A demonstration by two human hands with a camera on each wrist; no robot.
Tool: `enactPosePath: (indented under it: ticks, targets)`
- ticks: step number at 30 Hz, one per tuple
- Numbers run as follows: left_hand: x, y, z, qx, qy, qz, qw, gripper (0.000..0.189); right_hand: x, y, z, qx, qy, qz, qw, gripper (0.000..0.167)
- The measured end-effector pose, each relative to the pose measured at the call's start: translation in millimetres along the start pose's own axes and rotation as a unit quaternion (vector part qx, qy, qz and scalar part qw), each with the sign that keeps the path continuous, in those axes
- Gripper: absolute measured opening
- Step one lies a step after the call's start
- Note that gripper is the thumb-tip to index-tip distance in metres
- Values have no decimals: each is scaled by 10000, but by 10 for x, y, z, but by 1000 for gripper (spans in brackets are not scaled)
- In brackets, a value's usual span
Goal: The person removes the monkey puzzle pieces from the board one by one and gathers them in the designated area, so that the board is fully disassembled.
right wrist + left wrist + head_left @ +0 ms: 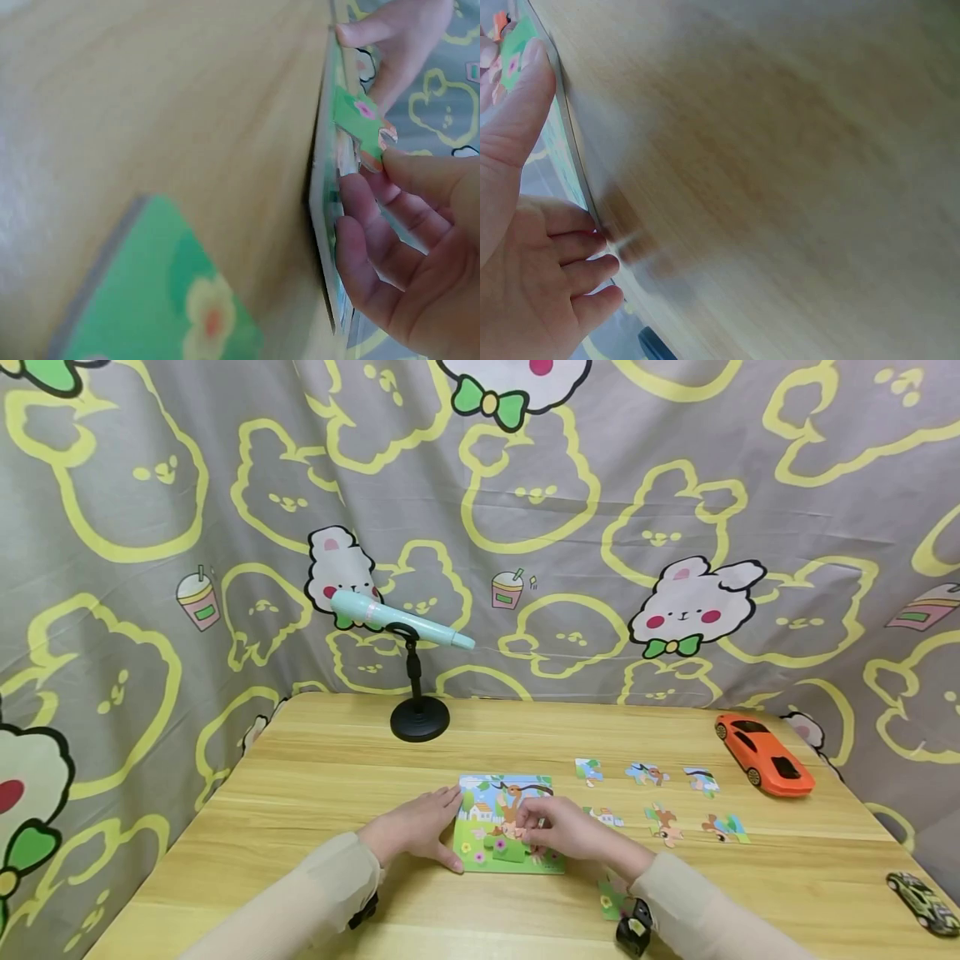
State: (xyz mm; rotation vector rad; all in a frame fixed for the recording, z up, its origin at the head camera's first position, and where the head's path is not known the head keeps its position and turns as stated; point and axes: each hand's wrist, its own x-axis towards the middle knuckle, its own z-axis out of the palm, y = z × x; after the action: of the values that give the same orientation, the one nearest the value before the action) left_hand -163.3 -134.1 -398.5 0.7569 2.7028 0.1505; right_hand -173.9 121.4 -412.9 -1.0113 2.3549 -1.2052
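Observation:
A puzzle board (pixel 477 863) with a printed scene of a house, flowers and a deer lies on the wooden table. My left hand (pixel 417 828) rests along its left side, fingers extended at the upper edge and thumb at the lower left corner. Between thumb and fingers, my right hand (pixel 561 828) pinches a green puzzle piece (pixel 357 118) with a pink flower. The piece is tilted over the lower middle of the board. In the right wrist view, the lower fingers are close against the board's face. Another green piece (pixel 150 300) with a yellow flower lies near the right wrist.
Several loose puzzle pieces (pixel 663 823) lie right of the board. An orange toy car (pixel 765 755) stands at the back right, a small camouflage toy car (pixel 922 903) at the right edge. A light-blue microphone (pixel 405 620) sits on a black stand (pixel 420 718) before the patterned curtain (pixel 540 568).

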Motion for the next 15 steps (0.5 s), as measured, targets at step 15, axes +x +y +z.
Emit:
enactPosePath:
  ticks: [15]
  targets:
    - [-5, 7, -2, -41, -4, 4, 10000, 105, -456, 169, -505, 412, 367, 124, 9984, 10]
